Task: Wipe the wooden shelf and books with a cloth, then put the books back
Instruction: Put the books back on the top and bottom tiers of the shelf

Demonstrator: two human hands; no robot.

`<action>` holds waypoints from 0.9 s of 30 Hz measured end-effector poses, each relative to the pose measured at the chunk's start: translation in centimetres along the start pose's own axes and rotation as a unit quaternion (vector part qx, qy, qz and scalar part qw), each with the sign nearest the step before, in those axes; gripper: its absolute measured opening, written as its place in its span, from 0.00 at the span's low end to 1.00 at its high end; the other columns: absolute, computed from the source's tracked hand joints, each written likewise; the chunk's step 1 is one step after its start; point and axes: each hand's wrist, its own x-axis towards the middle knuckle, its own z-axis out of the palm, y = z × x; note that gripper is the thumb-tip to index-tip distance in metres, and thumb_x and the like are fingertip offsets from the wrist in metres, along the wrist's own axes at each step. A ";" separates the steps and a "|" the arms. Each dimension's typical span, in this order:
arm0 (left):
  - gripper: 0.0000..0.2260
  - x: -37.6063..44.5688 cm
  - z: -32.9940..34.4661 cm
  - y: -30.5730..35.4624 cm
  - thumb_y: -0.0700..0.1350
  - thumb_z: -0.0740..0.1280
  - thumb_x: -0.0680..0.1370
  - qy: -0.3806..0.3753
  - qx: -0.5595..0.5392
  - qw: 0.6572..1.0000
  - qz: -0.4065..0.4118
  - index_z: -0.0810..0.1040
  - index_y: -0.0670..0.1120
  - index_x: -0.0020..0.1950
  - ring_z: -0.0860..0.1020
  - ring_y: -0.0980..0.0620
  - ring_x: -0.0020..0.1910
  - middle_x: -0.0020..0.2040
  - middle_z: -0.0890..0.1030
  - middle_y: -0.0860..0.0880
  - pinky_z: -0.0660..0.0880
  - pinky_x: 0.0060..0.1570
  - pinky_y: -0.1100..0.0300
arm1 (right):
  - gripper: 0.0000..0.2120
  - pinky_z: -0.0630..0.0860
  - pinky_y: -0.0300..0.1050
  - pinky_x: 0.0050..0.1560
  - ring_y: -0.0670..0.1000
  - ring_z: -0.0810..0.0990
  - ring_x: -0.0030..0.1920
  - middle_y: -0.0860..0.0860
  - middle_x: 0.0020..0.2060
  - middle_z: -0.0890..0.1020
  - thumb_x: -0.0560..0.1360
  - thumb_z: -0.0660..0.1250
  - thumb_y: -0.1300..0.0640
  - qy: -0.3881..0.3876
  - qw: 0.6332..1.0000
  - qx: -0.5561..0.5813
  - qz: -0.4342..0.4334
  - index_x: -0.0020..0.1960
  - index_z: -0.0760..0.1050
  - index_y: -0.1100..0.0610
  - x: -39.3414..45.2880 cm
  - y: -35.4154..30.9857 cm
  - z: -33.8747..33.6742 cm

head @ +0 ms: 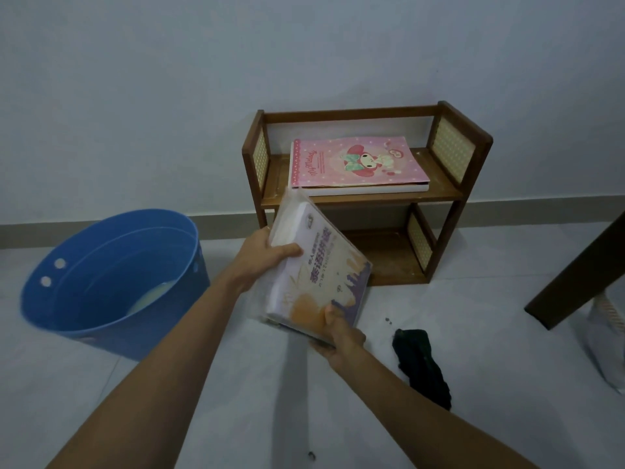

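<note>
A small two-tier wooden shelf [446, 194] stands on the floor against the wall. On its upper board lies a pink cartoon book [355, 162] on top of a white book [372, 189]. In front of the shelf I hold a white and purple book [314, 265] in a clear cover, tilted, with both hands. My left hand [267, 253] grips its upper left edge, thumb on the cover. My right hand [338, 333] grips its near bottom corner. A dark cloth [421, 363] lies crumpled on the floor to the right of my right arm.
A blue plastic tub [84, 319] with some water stands on the floor at the left. A dark wooden furniture leg [575, 272] slants in at the right edge, with a white bag [608, 346] beneath it. The shelf's lower board holds nothing.
</note>
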 end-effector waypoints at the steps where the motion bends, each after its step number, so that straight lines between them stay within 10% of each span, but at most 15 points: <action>1: 0.21 -0.4 -0.2 -0.6 0.44 0.72 0.72 0.007 -0.036 0.999 0.001 0.71 0.43 0.63 0.83 0.43 0.47 0.52 0.82 0.42 0.81 0.46 0.47 | 0.33 0.80 0.56 0.43 0.58 0.74 0.54 0.58 0.57 0.71 0.70 0.75 0.55 0.017 1.000 -0.001 -0.012 0.67 0.60 0.61 0.4 -0.3 -0.3; 6: 0.14 -2.2 0.7 -5.2 0.39 0.70 0.73 0.076 -0.205 0.974 -0.055 0.76 0.40 0.58 0.83 0.40 0.47 0.50 0.83 0.39 0.80 0.48 0.45 | 0.17 0.77 0.56 0.54 0.57 0.79 0.54 0.57 0.58 0.77 0.75 0.62 0.39 -0.003 0.992 -0.067 -0.105 0.50 0.72 0.53 2.2 -3.7 -3.8; 14: 0.18 -1.7 3.0 -8.3 0.40 0.71 0.70 0.075 -0.298 0.947 -0.097 0.76 0.40 0.59 0.82 0.38 0.50 0.52 0.83 0.38 0.76 0.53 0.38 | 0.38 0.72 0.60 0.54 0.63 0.72 0.61 0.57 0.60 0.74 0.63 0.74 0.36 0.027 0.995 -0.083 0.044 0.63 0.70 0.58 3.8 -4.6 -7.3; 21: 0.23 -1.1 3.8 -11.5 0.43 0.72 0.67 0.079 -0.354 0.922 -0.133 0.75 0.42 0.61 0.80 0.36 0.54 0.55 0.82 0.38 0.72 0.58 0.35 | 0.34 0.78 0.68 0.44 0.63 0.81 0.47 0.62 0.53 0.79 0.59 0.79 0.60 0.077 0.991 0.094 -0.049 0.62 0.70 0.60 5.4 -6.2 -7.8; 27: 0.18 1.8 6.1 -11.9 0.42 0.71 0.71 0.065 -0.366 0.914 -0.166 0.76 0.40 0.60 0.80 0.36 0.53 0.54 0.82 0.37 0.73 0.59 0.37 | 0.28 0.78 0.61 0.49 0.62 0.79 0.53 0.61 0.58 0.78 0.61 0.75 0.65 0.020 0.992 0.093 -0.084 0.59 0.72 0.65 6.8 -9.5 -9.0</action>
